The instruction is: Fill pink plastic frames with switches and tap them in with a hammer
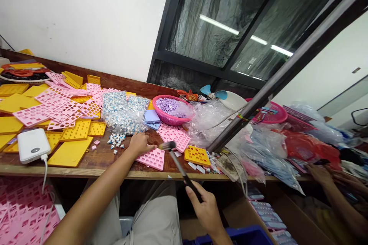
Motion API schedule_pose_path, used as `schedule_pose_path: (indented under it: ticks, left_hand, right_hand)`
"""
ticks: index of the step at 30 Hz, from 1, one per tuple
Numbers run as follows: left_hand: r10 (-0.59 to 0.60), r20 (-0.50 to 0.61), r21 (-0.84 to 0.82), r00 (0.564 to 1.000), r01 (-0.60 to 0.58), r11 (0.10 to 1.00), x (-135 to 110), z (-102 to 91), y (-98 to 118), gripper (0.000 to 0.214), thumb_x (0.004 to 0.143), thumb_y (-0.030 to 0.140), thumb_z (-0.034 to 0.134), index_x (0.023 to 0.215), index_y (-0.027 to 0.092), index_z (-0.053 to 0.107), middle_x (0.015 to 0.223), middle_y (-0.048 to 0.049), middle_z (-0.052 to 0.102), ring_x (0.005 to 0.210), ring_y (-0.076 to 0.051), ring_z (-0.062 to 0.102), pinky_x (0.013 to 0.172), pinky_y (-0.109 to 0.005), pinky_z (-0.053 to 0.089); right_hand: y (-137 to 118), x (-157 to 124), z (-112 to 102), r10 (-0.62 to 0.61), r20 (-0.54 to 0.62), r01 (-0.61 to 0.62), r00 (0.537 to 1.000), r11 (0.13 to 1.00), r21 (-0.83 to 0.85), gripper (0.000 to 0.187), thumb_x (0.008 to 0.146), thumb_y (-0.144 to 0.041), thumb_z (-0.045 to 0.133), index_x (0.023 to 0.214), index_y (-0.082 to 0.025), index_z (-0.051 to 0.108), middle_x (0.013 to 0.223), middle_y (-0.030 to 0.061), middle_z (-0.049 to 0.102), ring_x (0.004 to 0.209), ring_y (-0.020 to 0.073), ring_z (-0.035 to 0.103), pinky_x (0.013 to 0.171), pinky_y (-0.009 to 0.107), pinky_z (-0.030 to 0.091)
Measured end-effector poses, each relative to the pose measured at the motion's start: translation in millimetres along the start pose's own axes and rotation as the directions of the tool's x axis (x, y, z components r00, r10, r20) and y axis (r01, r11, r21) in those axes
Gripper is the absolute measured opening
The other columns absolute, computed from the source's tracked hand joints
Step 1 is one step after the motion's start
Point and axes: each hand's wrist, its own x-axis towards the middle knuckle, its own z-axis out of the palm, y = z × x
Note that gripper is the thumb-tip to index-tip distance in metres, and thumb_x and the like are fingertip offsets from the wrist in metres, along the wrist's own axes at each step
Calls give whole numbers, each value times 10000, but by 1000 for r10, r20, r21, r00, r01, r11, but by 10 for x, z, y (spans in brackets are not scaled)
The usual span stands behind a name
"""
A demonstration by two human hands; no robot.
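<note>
My right hand (204, 208) is closed around the dark handle of a hammer (180, 166), whose head is raised over the right end of a pink plate with square holes (151, 159). That plate lies at the table's front edge. At its far left edge rests my left hand (140, 144), thumb stretched out to the right along the plate and the other fingers partly hidden. Just left of this hand is a small heap of white and blue pieces (116, 139). Behind it sits a clear bag of similar pieces (123, 113).
Yellow plates (70, 151) and more pink plates (60, 107) cover the left side, near a white power bank (33, 145). A pink basket (169, 118) holds purple pieces. A slanting metal pole (258, 88) crosses on the right. Another person's hand (320, 174) is at far right.
</note>
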Motion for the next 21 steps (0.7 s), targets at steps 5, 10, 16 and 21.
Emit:
schedule_pose_path:
  ticks: [5,10,16,21]
  left_hand:
    - [41,-6,-1,999,-41,999,-19,-7,17,555,868,706,552,871,185,741,958,-123,732,980,-292,659,902,-402,440]
    - [48,6,-7,999,-48,999,-29,6,23,562,870,708,549,895,180,740,975,-128,733,983,-296,657,915,-414,430]
    - [65,14,-38,998,-64,997,14,-63,59,500,919,643,527,886,201,758,964,-122,738,986,-286,654,943,-417,423]
    - [41,26,-52,999,-39,998,-113,-253,1,499,990,575,406,980,222,758,1061,-123,728,1034,-292,649,953,-429,429]
  right_hand:
    - [-4,27,47,37,121,-35,992,999,-19,406,979,-512,564,1164,-207,759,1123,102,771,1002,281,744,888,348,609]
    - [22,-4,5,13,138,-1,990,996,-90,377,963,-517,580,1108,-235,783,1088,84,782,933,264,760,836,324,625]
    - [88,-35,-75,58,-26,-59,998,997,-54,410,951,-536,592,1112,-206,774,1092,94,779,950,267,753,755,290,631]
    - [65,123,-33,58,-156,-56,986,998,14,430,952,-544,587,1109,-184,763,1098,94,775,1016,287,734,913,352,595]
